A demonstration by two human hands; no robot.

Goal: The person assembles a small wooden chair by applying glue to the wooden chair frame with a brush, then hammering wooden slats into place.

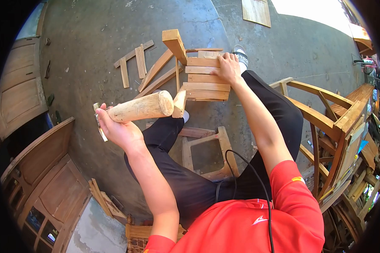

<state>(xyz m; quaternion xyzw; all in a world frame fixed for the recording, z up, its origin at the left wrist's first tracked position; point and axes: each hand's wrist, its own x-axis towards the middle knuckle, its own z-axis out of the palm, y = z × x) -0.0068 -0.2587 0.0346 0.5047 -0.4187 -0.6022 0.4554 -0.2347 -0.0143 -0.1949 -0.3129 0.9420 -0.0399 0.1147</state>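
Head view: wooden cylinder (141, 107) in left grip (123, 131), slats (203, 78) under right grip (230, 69)

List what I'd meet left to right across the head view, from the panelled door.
Panelled door → wooden cylinder → light wooden slats → strapped sandal → open wooden frame.

Raw matt wood marks the slats (207, 78) and the smooth, faintly flecked cylinder (141, 107), over a dull, stained concrete floor (93, 29); the shirt (236, 227) is matt cloth, the shadowed doors (23, 71) apparently worn wood.
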